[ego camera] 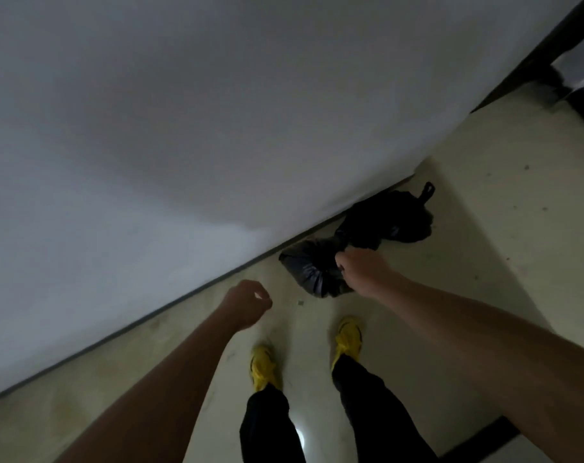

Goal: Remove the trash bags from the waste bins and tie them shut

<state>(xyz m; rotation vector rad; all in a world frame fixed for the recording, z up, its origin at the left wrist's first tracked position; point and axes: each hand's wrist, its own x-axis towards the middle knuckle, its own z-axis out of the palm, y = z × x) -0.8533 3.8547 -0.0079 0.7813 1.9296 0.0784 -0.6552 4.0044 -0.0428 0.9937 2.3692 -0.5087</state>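
A black trash bag (309,265) lies on the pale floor against the foot of the white wall. My right hand (362,270) is closed on its gathered neck. Just beyond it a second black trash bag (397,217) rests by the wall, with a tied loop sticking up at its far end. My left hand (248,302) hangs to the left of the bags as a loose fist, holding nothing. No waste bin is in view.
The white wall (183,128) fills the upper left and meets the floor (484,195) along a dark diagonal line. My feet in yellow shoes (349,339) stand just behind the bags. A dark door frame (551,45) stands at the top right.
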